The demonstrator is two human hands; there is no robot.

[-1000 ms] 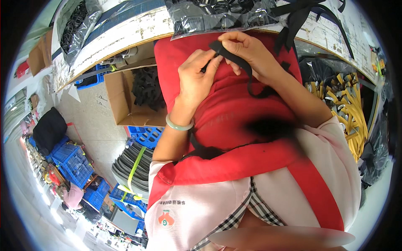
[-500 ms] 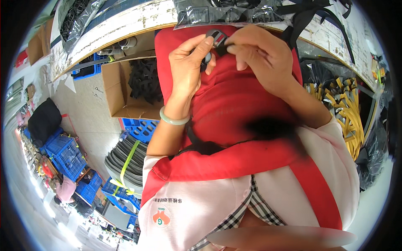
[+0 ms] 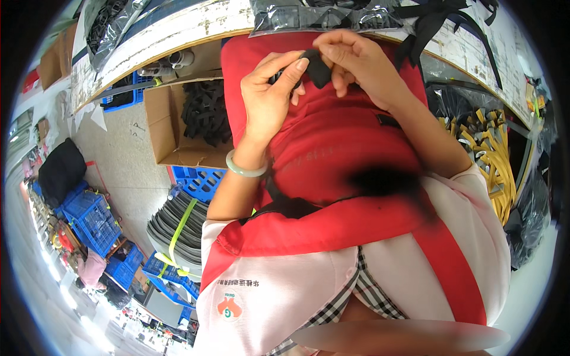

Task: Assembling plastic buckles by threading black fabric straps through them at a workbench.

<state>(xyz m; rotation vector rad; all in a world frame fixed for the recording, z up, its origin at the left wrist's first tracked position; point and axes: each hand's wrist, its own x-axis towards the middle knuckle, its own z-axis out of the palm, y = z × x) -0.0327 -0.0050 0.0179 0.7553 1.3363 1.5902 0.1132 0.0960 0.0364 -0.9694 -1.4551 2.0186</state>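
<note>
My left hand [image 3: 270, 89] is closed, with thumb and index finger pinching a short black webbing strap [image 3: 317, 70]. A dark hard piece shows partly among its other fingers; its kind is hidden. At the strap's upper right edge is my right hand [image 3: 362, 66], thumb and index finger pressed together on the strap, the other fingers curled below. The strap's broad face points up and covers whatever lies behind it. Both hands are raised over the red apron [image 3: 309, 130] on my lap, just short of the worktable's edge.
A worn white worktable [image 3: 208, 24] runs across the front, bearing clear bags of black parts [image 3: 320, 19] and loose black straps [image 3: 439, 26]. At left stand a cardboard box [image 3: 160, 127] of black pieces and bundled dark strips [image 3: 178, 222]. Yellow-and-black straps [image 3: 493, 166] hang at right.
A grey and red buckle seen at my left fingertips is now hidden behind the black strap, which has turned its broad face up. My right hand has shifted slightly up and left.
</note>
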